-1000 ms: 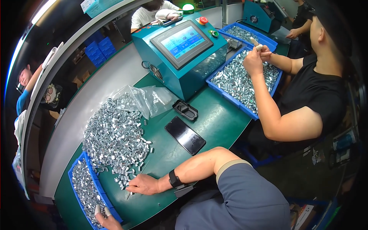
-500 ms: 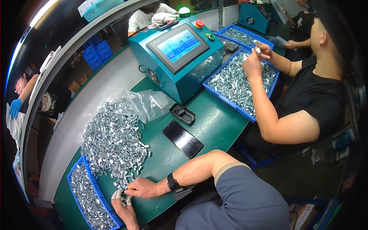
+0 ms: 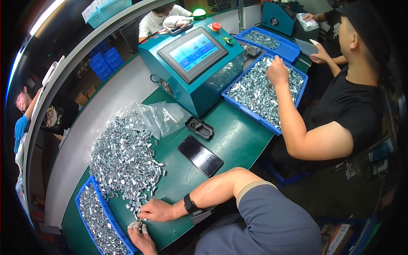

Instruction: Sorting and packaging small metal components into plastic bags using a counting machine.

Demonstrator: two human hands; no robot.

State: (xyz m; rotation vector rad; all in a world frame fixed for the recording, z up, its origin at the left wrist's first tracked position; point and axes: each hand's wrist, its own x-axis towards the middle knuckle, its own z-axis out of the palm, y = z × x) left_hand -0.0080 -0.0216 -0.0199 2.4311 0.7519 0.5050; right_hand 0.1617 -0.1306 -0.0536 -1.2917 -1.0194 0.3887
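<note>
My left hand (image 3: 142, 239), with white covers on several fingertips, is closed at the front of the table beside a blue tray (image 3: 106, 212) full of small metal pieces. Between its fingertips shows a small silvery metal piece (image 3: 140, 222). My right hand (image 3: 157, 210), with a black band on its wrist, reaches in from the right. Its thumb and fingers are pinched just above the left fingertips; what they hold is too small to make out. A large heap of short silvery metal pieces (image 3: 123, 153) spreads over the green table beyond both hands, its near tip by my right fingers.
A black phone (image 3: 200, 155) and a black open case (image 3: 199, 127) lie right of the heap, near a clear plastic bag (image 3: 163, 120). Behind stands a teal machine with a screen (image 3: 193, 54). A co-worker (image 3: 340, 110) sits right, at a blue tray (image 3: 250, 115) of metal pieces.
My left hand has shifted slightly down and right; my right hand has barely moved. The co-worker's hands have parted, one over the tray, the other farther right. The view has shifted slightly.
</note>
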